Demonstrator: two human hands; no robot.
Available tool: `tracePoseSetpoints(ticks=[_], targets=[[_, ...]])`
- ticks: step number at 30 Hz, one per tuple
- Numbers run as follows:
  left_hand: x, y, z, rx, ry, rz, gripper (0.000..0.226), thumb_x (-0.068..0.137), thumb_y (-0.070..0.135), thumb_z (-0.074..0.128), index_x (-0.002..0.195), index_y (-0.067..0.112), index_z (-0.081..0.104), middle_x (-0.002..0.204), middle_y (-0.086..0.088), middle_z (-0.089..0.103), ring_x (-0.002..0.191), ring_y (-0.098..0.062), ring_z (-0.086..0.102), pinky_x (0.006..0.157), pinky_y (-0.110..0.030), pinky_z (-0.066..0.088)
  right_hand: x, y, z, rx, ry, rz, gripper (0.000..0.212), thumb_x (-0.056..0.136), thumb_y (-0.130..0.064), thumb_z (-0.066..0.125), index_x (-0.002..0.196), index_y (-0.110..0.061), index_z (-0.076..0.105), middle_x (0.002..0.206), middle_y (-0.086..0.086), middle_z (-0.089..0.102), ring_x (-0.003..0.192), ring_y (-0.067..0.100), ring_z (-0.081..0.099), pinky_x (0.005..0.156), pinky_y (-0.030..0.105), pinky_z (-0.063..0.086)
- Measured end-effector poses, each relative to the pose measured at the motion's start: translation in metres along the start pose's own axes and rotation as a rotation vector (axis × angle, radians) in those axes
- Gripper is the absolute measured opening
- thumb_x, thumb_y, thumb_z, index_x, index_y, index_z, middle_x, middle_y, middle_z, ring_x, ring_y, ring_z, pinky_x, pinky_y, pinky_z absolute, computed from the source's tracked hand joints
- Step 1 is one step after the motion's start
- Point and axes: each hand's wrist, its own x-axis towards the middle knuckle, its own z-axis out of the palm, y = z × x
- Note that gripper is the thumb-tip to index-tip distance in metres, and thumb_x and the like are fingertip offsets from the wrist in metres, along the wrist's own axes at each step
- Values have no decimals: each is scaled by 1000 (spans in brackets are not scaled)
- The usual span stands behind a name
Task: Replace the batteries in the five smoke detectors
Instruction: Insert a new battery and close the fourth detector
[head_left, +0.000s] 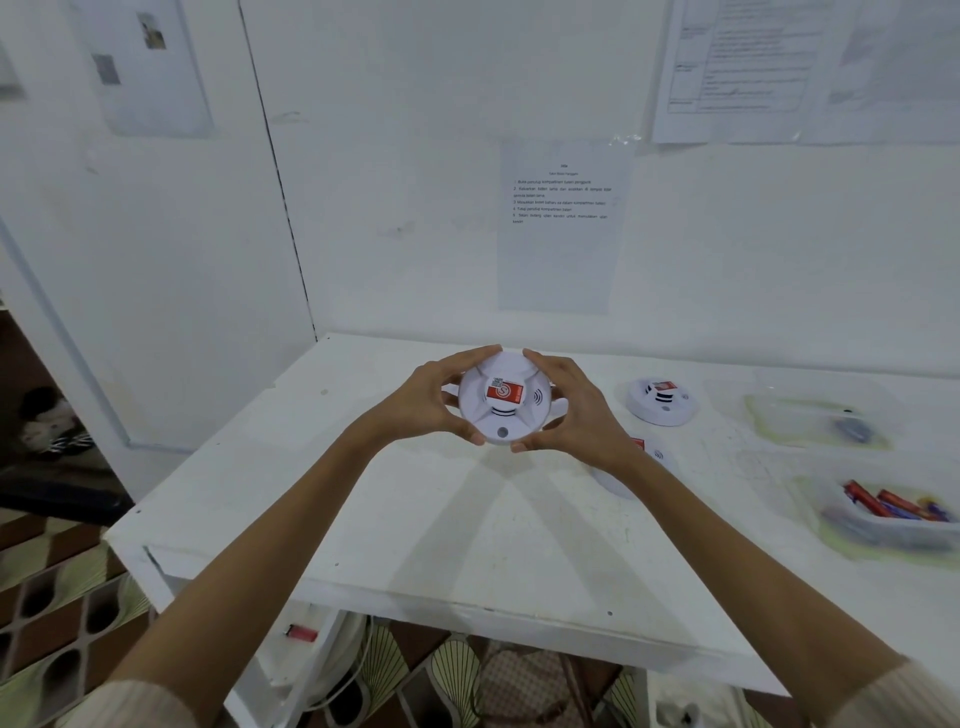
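Now in hand: white smoke detector (501, 402), red label up, held above the white table (467, 519).
Left hand (436, 400): fingers curled round the detector's left rim.
Right hand (576, 410): fingers curled round its right rim.
On the table: second detector (662, 402); third detector (662, 460), partly hidden behind the right wrist.
Right edge: batteries (883, 504) in a clear tray (878, 532).

A white table (467, 519) stands in a corner of white walls (415, 156). Printed sheets of paper (561, 228) are taped to the walls: one right above the table, others at the upper right and upper left. The floor (52, 597) below shows a brown and pale green pattern. The light is soft and even
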Motion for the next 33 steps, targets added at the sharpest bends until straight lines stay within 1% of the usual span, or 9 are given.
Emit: tracePoseSetpoints(ticks=[4,10,13,16,20,24,27,30,33], targets=[[2,-1,-1,-16,1,-2,95,59,-6,83,139,21,38,127,12,49,102,8,54,74,-8,47,2,2,0,-1,-1,0,95,53,-13,89,135,-13,40,132,4,46,104,7,45,77,-5,34],[7,-3,-1,-19,9,6,94,60,-4,83,137,24,38,127,10,49,102,3,54,74,-9,48,6,3,-2,2,-7,-10,95,53,-15,89,135,-15,40,132,3,45,97,-7,46,76,-5,35],[9,-5,-1,-28,6,2,93,60,-4,83,135,27,38,127,9,49,102,2,54,72,-9,49,7,5,-2,-5,-1,-11,95,53,-15,89,135,-14,40,132,4,46,98,-3,47,77,-5,35],[12,-7,-1,-29,5,2,94,59,-4,83,137,23,38,128,9,48,102,1,54,73,-8,49,9,8,-2,-1,1,-15,96,52,-14,89,134,-13,41,131,4,46,101,0,45,79,-5,33],[15,-11,-1,-28,2,5,92,59,-3,84,134,27,38,128,10,49,104,1,55,72,-8,48,11,8,-3,10,-2,-4,96,52,-12,89,135,-14,40,129,1,46,103,5,46,79,-3,36],[19,-18,1,-30,1,-10,92,58,-1,85,133,27,39,128,8,44,106,-5,52,73,-10,50,11,10,-2,69,-28,49,97,53,-8,88,137,-13,38,126,-3,46,104,12,51,75,7,48],[19,-25,5,-53,-18,-74,94,58,-1,84,138,22,39,127,4,42,109,-13,51,79,-15,53,9,14,1,102,-55,105,98,55,-6,87,139,-12,37,123,-5,46,100,10,52,74,4,45],[17,-32,12,-94,-45,-120,94,59,-4,83,138,20,40,131,5,42,112,-16,51,80,-15,53,4,23,9,150,-85,180,97,58,-6,85,141,-14,34,129,-3,46,106,13,52,81,15,47],[12,-44,22,-140,-67,-179,94,59,-6,83,139,20,40,135,6,42,112,-14,53,80,-14,52,-4,35,21,189,-99,254,97,59,-5,84,141,-17,33,135,1,45,110,12,50,83,20,49]])
